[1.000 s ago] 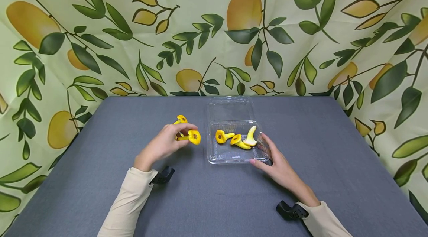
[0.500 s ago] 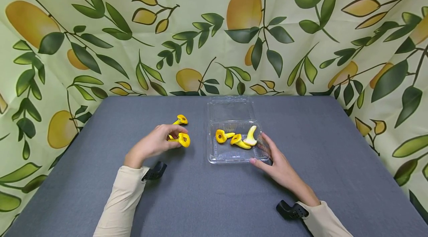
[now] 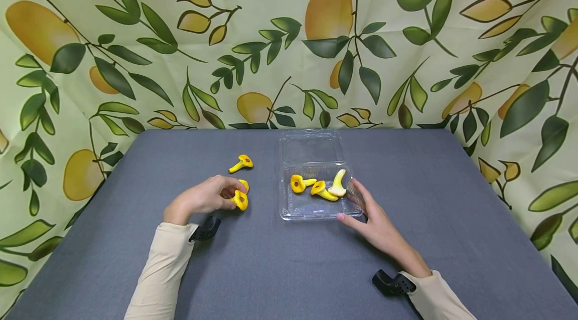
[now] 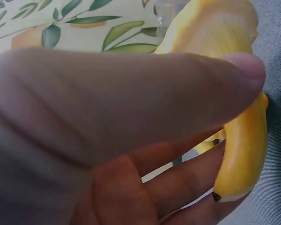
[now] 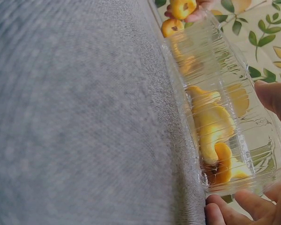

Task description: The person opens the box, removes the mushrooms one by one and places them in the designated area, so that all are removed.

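My left hand [image 3: 203, 197] pinches a yellow chanterelle mushroom [image 3: 241, 200] low over the table, left of the container. In the left wrist view the thumb lies across this mushroom [image 4: 246, 154], whose stem points down. A second chanterelle [image 3: 244, 185] shows just behind the fingertips, partly hidden by the hand. Farther back lies another chanterelle [image 3: 241, 163]. My right hand [image 3: 377, 222] holds the right side of a clear plastic clamshell container [image 3: 298, 212], thumb at its front corner. Inside it lie three chanterelles [image 3: 323, 191], one of them paler and cap down.
The container's clear lid [image 3: 311, 148] is folded back toward the rear edge of the grey table [image 3: 289, 270]. Behind the table hangs a cloth [image 3: 280, 4] printed with leaves and fruit. Black wrist cameras [image 3: 393, 284] sit by both cuffs.
My left hand has moved left, away from the container, and lower, with the chanterelle still pinched. The two chanterelles beside it now show more fully. My right hand and the container stay in place.
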Motion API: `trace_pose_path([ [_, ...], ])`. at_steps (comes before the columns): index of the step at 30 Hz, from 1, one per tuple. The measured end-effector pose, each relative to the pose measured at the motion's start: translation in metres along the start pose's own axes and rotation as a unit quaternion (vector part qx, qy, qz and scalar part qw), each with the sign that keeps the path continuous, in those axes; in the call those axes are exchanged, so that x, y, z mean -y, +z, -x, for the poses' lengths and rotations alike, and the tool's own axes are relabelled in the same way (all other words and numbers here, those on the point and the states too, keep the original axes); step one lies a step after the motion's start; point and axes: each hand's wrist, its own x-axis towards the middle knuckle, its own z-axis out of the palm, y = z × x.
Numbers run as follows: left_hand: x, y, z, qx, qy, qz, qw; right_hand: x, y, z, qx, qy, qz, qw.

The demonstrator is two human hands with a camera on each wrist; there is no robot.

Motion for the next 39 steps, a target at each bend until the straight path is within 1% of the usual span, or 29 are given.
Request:
trace_pose_path([
  [4, 0.003, 0.001, -0.001, 0.010, -0.003, 0.000, 0.9999, 0.000, 0.000, 0.000, -0.001, -0.003, -0.002, 1.0000],
  [13, 0.006, 0.005, -0.006, 0.001, -0.009, -0.010, 0.9999, 0.000, 0.001, -0.001, 0.000, 0.004, 0.001, 1.0000],
  [17, 0.008, 0.007, -0.009, -0.003, -0.005, -0.015, 0.9999, 0.000, 0.000, -0.001, 0.000, 0.001, -0.001, 1.0000],
  [19, 0.008, 0.008, -0.010, -0.008, -0.004, -0.020, 0.9998, 0.000, 0.000, -0.001, 0.000, 0.001, -0.001, 1.0000],
  [24, 0.010, 0.011, -0.014, -0.030, -0.014, -0.029, 0.9990, 0.000, 0.001, -0.001, 0.000, 0.002, 0.004, 1.0000],
  [28, 0.010, 0.014, -0.016, -0.043, -0.016, -0.026, 0.9986, -0.001, 0.001, 0.000, 0.001, 0.003, 0.004, 1.0000],
  [35, 0.011, 0.018, -0.020, -0.075, 0.011, -0.026, 0.9968, -0.001, 0.000, 0.000, -0.002, -0.003, 0.006, 1.0000],
  [39, 0.011, 0.020, -0.022, -0.087, 0.014, -0.023, 0.9959, -0.001, 0.000, -0.001, -0.002, -0.002, 0.008, 1.0000],
])
